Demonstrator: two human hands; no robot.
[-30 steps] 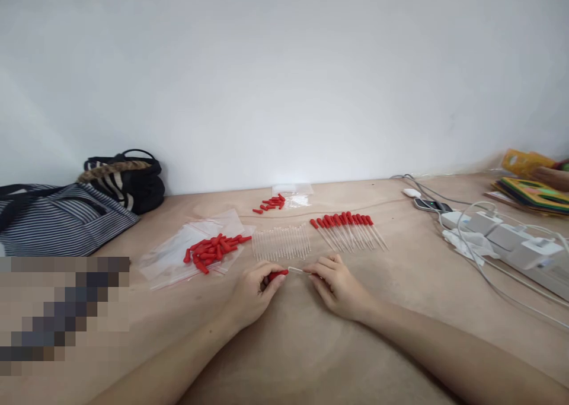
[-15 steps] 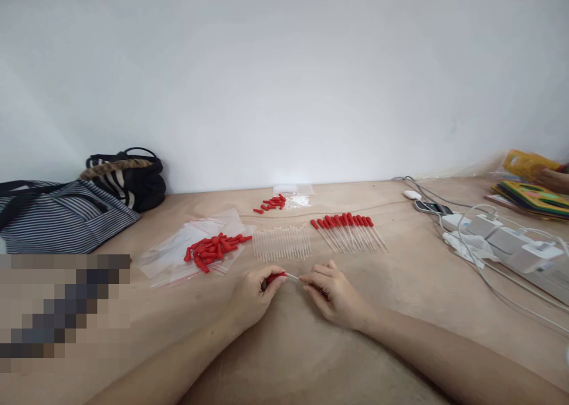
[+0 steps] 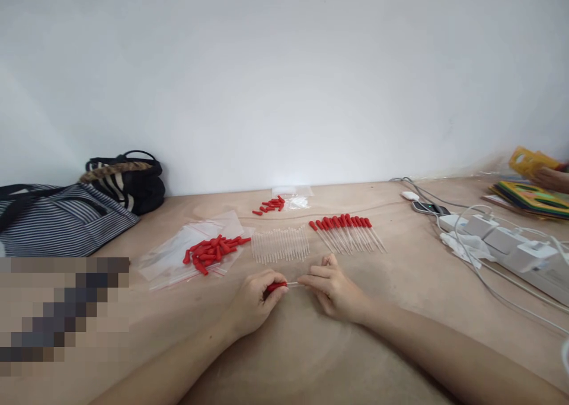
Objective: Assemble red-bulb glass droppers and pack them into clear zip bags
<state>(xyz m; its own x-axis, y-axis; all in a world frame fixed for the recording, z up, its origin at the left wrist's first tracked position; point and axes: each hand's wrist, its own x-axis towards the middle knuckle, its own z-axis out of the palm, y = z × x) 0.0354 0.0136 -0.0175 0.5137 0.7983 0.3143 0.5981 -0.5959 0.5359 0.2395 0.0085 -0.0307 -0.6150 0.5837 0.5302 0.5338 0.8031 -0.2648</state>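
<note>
A red rubber bulb point(image 3: 276, 286) is pinched in my left hand point(image 3: 258, 298), near the front middle of the table. From the bulb a thin clear tube point(image 3: 292, 284) runs right, its far end between the fingertips of my right hand point(image 3: 333, 289). Beyond my hands lies a row of clear tubes point(image 3: 280, 245). Right of that row, several tubes with red bulbs on them point(image 3: 349, 233) lie side by side. A pile of loose red bulbs point(image 3: 213, 252) rests on clear plastic bags point(image 3: 164, 262) at the left.
Farther back are a few small red bulbs point(image 3: 269, 206) beside a small clear bag point(image 3: 297, 197). Striped point(image 3: 84, 215) and black bags point(image 3: 142, 182) stand left. Right are a power strip point(image 3: 511, 245) with cables, tissue point(image 3: 464, 248), colored frames point(image 3: 533, 197) and another person's hand point(image 3: 551, 178).
The bulb and tube between my hands have tilted closer to level and moved slightly nearer me. At the far right, the other person's hand with a yellow piece has shifted a little right.
</note>
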